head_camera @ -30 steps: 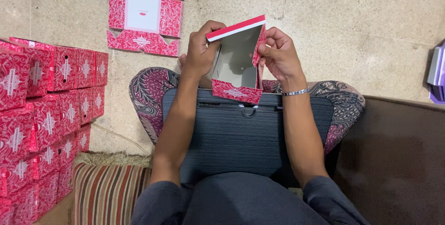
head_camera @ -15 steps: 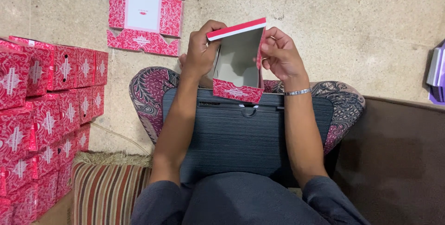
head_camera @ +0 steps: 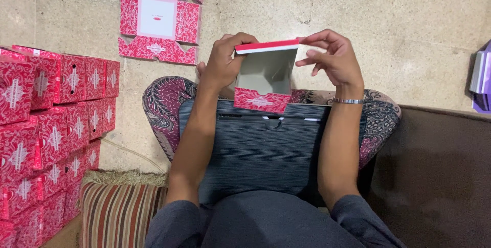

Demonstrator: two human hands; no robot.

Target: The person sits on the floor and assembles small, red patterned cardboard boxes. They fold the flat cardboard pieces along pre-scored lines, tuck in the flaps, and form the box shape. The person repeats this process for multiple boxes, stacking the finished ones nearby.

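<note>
- Box (head_camera: 263, 76), red-patterned with a grey inside, half formed and held upright above the dark ribbed case (head_camera: 266, 148) on the lap.
- Left hand (head_camera: 225, 64) is closed around the box's left wall, thumb at the top edge; it should hold that wall square.
- Right hand (head_camera: 332, 59) is loosely spread, fingertips pinching the right end of the top flap; press along the crease, not mid-panel.
- Flat unfolded blank (head_camera: 158, 18) lies on the floor (head_camera: 399, 28) ahead.
- Finished boxes (head_camera: 51, 125) are stacked at the left, well apart.
</note>
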